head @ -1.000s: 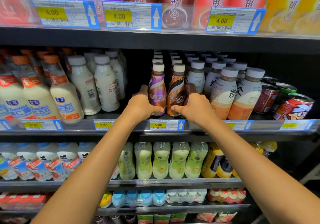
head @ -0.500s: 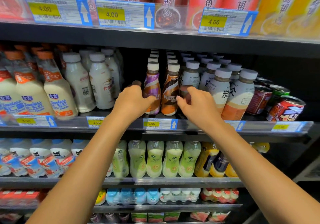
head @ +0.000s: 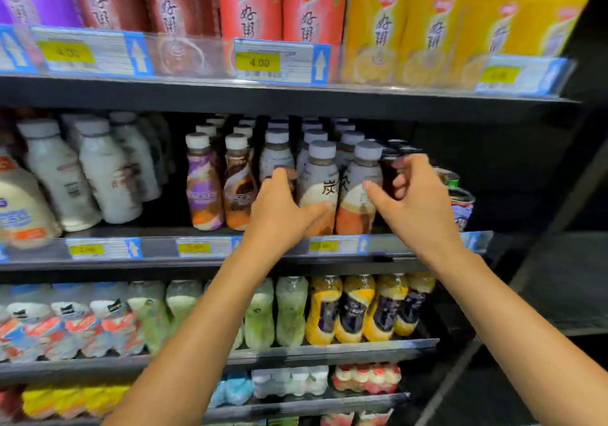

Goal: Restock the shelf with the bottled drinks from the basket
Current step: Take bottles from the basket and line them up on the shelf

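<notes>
So our hands have slid right, off the Nescafe bottles (head: pixel 237 182) and over to the two grey-capped bottles (head: pixel 318 189) beside them. Left hand (head: pixel 279 208) cups one loosely, right hand (head: pixel 414 202) hangs open, holding nothing. Tags overhead read 4.00; no basket visible.

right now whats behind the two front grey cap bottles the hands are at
Behind the front grey-cap bottles stand more rows of the same bottles; only their caps and shoulders show. The left hand covers one bottle's lower part. How far back the rows run is lost in shadow.
</notes>
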The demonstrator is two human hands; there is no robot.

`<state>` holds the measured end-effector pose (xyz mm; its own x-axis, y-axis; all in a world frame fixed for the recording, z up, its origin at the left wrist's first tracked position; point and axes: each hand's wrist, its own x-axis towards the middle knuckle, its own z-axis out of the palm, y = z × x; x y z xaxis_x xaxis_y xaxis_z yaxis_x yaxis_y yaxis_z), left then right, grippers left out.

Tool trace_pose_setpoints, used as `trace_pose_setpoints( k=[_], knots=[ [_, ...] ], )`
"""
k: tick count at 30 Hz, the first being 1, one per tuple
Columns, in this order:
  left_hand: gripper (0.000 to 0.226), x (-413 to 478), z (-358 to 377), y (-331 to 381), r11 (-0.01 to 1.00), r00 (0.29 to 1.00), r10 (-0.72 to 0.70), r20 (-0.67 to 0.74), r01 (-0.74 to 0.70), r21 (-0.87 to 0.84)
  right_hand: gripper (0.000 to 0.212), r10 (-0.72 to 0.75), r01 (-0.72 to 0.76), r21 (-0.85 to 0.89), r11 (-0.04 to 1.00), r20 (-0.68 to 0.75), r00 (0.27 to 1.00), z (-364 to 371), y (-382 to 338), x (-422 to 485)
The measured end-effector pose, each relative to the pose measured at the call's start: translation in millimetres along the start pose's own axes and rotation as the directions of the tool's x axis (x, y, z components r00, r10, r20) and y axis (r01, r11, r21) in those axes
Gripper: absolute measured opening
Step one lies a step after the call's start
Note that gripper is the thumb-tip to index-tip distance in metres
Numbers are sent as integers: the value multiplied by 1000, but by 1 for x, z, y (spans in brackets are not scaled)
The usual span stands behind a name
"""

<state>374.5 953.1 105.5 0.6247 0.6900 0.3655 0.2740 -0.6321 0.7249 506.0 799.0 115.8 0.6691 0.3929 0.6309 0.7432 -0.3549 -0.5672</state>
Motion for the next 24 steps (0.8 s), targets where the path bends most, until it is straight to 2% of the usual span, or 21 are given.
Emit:
trace_pose_setpoints(
  k=[4,8,16,21,24],
  knots=[
    [78,-1,23,12,987,986,-155,-58,157,29,74,128,-115,-73,991,224,966,8,11,8],
    [84,4,33,13,971,976,-196,-94,207,118,92,197,-182,-79,980,273,942,19,10,11],
    [72,6,31,6,979,979,-180,-93,187,77,90,198,-203,-4,979,252,947,26,19,13],
    [67,7,31,0,987,986,-148,-70,152,54,99,169,-242,224,944,300,939,25,31,13],
    [65,8,30,-3,990,990,-135,-47,137,31,95,136,-244,278,929,357,924,22,33,15]
  ],
)
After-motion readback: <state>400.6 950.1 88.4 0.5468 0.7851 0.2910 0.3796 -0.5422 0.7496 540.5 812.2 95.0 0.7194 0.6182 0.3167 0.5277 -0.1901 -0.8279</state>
